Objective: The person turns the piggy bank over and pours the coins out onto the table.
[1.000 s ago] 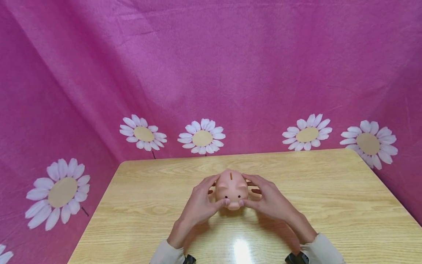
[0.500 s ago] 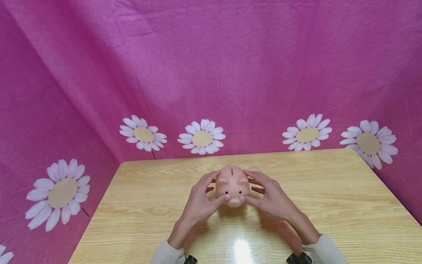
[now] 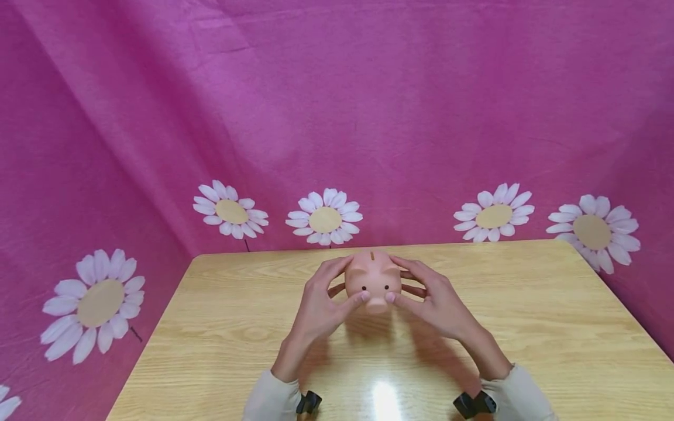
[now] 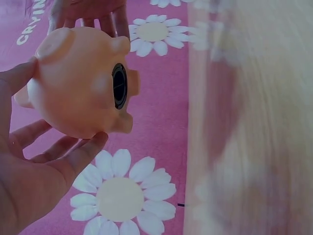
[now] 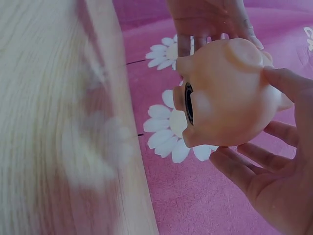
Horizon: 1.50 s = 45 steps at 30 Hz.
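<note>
A pink piggy bank [image 3: 372, 278] is held up off the table between both hands, its snout toward me and its coin slot on top. My left hand [image 3: 322, 298] grips its left side, thumb beside the snout and fingers spread along the flank. On the opposite side my right hand [image 3: 439, 301] grips it the same way. In the left wrist view the piggy bank [image 4: 78, 83] shows stubby feet and a round black plug in its belly. The right wrist view shows the piggy bank [image 5: 227, 93] clear of the tabletop, with that plug partly visible.
The light wood table [image 3: 221, 333] spreads beneath the hands, with a bright reflection near the front. A magenta cloth [image 3: 368, 117] printed with white daisies hangs behind it and along its sides. Black wrist devices [image 3: 309, 402] show by the sleeves.
Both hands have raised the piggy bank from low at the table, moving it up and away in the head view. Its face has tipped more toward me.
</note>
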Available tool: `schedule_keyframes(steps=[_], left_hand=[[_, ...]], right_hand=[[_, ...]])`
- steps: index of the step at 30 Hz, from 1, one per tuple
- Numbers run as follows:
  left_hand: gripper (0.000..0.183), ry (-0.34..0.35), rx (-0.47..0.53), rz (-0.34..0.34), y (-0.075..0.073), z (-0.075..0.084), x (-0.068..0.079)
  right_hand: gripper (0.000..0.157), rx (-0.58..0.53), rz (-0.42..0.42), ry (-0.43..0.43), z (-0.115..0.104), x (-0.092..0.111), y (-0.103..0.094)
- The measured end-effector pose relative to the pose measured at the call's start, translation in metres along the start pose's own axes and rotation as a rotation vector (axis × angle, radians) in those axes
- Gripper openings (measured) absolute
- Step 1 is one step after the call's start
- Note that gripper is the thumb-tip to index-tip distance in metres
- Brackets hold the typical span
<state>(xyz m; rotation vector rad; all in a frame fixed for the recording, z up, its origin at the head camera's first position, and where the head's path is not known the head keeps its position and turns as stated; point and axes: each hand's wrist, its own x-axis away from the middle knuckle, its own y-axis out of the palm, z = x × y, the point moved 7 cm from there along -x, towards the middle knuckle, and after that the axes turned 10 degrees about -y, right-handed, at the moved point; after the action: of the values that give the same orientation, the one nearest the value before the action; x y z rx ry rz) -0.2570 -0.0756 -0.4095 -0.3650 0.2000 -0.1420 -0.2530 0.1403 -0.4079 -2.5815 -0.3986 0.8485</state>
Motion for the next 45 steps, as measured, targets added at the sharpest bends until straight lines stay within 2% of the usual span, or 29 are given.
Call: schedule_keyframes(steps=[8,13,17,24,30,39,45], left_hand=[[0.073,0.03,0.051,-0.042,0.003,0.005,-0.003],[0.079,0.046,0.035,-0.084,0.006,0.004,-0.002],[0.083,0.066,0.024,-0.091,0.006,0.005,-0.002],[0.088,0.109,0.004,-0.06,0.006,0.007,-0.002],[0.084,0.126,0.042,-0.021,0.006,0.009,-0.001],[0.077,0.088,0.069,0.029,0.004,0.008,0.001],[0.071,0.041,0.151,0.036,0.003,0.006,0.001]], right_hand=[[0.065,-0.016,0.024,0.025,0.006,0.0,-0.005],[0.059,-0.037,0.047,0.046,0.007,0.002,-0.007],[0.055,-0.031,0.059,0.034,0.007,0.001,-0.007],[0.051,0.012,0.07,0.025,0.005,0.001,-0.008],[0.047,0.035,0.074,0.047,0.003,0.002,-0.008],[0.05,-0.001,0.091,0.037,-0.001,0.002,-0.008],[0.056,-0.047,0.109,0.022,-0.004,0.002,-0.008]])
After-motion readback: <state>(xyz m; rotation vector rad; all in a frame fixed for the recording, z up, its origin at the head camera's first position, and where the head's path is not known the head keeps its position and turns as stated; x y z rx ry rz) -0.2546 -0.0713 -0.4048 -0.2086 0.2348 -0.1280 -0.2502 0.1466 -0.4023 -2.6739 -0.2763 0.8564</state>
